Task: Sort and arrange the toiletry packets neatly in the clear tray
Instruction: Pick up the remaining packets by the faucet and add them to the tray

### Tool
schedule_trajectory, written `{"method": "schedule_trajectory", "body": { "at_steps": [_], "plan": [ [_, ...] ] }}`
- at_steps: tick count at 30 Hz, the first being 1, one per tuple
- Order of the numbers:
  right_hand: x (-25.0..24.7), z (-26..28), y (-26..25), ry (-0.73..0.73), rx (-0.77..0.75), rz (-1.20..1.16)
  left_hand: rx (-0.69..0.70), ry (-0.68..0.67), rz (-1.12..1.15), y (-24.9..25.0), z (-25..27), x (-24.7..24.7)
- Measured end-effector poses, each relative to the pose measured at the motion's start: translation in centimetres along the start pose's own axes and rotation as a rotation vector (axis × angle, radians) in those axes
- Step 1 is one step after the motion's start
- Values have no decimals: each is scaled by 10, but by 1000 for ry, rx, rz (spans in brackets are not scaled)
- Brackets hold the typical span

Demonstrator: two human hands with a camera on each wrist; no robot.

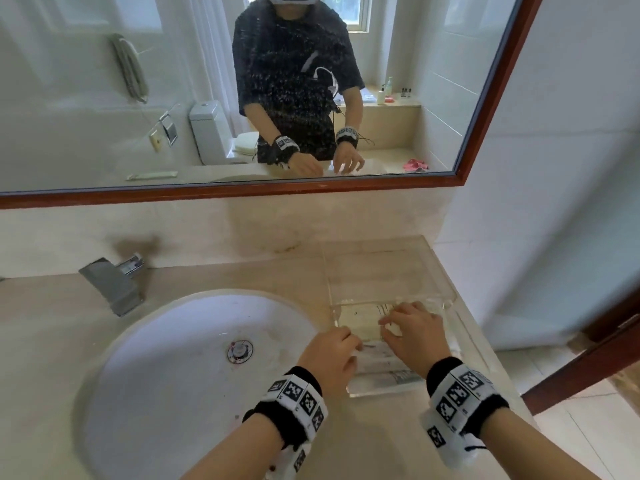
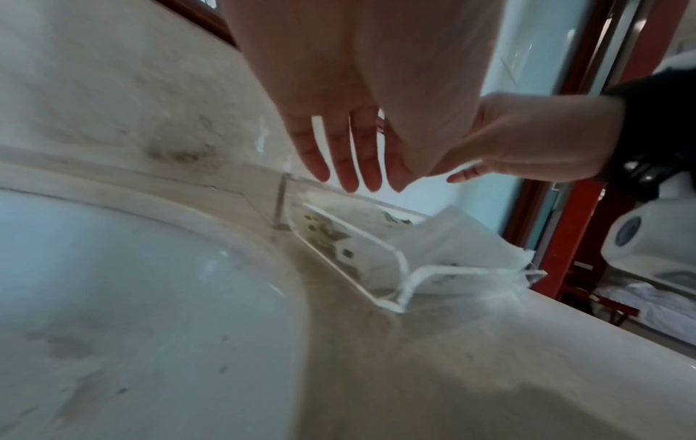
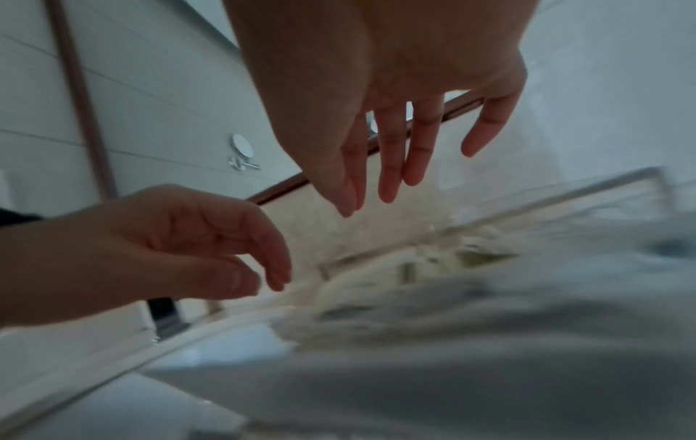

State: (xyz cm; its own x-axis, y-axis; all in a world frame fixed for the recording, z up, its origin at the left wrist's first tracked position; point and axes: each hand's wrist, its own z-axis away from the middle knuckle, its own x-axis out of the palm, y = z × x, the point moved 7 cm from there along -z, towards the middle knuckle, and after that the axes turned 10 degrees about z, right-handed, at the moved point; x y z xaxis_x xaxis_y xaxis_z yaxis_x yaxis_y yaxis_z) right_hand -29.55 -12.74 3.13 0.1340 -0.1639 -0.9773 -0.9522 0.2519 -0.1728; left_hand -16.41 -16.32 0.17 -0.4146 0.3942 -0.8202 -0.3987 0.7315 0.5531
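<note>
Reaching forward over the beige stone counter (image 1: 214, 278), both hands hang above the near end of the clear acrylic tray (image 1: 446, 299), which sits on the counter just right of the round white basin (image 1: 166, 341). The person's left hand (image 1: 329, 355) is palm down over the tray's near left corner, its fingers angled down toward the tray; the left wrist view shows those fingers (image 2: 348, 166) straight and slightly spread, their tips just above the tray's left wall, holding nothing. From the right wrist view the same hand looks more relaxed, fingers gently bent. The right hand (image 1: 412, 332) sits a little farther in, palm down over the middle of the tray, its fingers (image 3: 391, 166) extended and splayed, the little finger set apart from the rest. It grips nothing either; whether its fingertips touch the packets below cannot be told.

White toiletry packets with dark printing (image 2: 463, 238) lie inside the tray at its near end, some flat on the floor, one leaning up over the front rim. The far half of the tray shows only counter through its bottom. Each wrist wears a black band with white coded markers (image 1: 460, 396). A square chrome tap (image 1: 114, 282) stands behind the basin, and a wood-framed mirror (image 1: 491, 98) on the wall reflects the person's hands.
</note>
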Motion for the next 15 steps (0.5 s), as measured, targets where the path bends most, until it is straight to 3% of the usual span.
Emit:
{"method": "schedule_trajectory", "body": {
  "at_steps": [3,6,11,15],
  "plan": [
    [7,-12,-70,-46,-138,-45,-2,140,-17,-25,34,-38],
    [23,-18,-146,-119,-276,-100,-135,240,-55,-66,78,-84],
    [56,-6,-280,-223,-527,-121,-456,343,-156,-137,184,-157],
    [82,15,-379,-316,-701,-172,-914,267,-257,-192,291,-191]
  ]
}}
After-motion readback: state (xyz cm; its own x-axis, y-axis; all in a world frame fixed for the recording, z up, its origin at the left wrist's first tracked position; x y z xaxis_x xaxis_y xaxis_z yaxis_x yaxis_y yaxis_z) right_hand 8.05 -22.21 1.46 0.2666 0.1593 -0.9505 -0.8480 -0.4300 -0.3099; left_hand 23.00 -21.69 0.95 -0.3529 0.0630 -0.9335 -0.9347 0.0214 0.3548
